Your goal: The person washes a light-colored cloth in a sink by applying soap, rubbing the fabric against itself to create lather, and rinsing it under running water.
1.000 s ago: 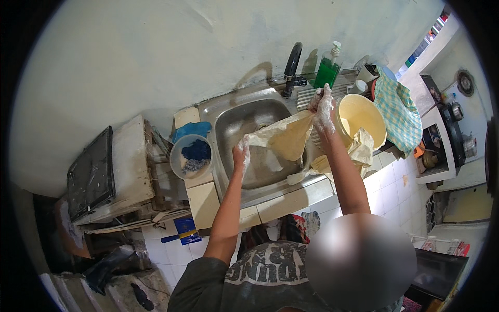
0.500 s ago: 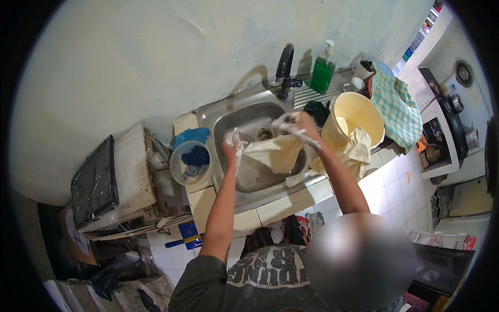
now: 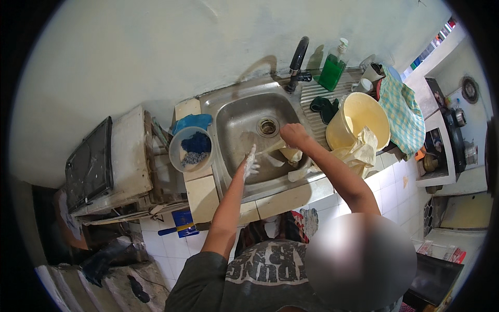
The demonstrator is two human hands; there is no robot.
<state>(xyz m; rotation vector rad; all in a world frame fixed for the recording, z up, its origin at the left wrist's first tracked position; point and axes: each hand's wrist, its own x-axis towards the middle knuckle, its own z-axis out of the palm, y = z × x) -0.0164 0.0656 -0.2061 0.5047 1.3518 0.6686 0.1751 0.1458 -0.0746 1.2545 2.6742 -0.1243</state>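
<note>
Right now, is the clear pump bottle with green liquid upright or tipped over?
Upright: the bottle stands base-down at the back of the ridged metal drainboard, its white pump on top.

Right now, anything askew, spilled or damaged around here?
A cream cloth hangs over the near rim of the cream bucket, instead of lying fully inside. Left of the sink, white specks mark the black panel. No obvious spill.

Checkered cloth (image 3: 404, 117), metal pots (image 3: 471, 153) farther right, and a blue dustpan (image 3: 182, 217) on white floor tiles (image 3: 156, 247).
</note>
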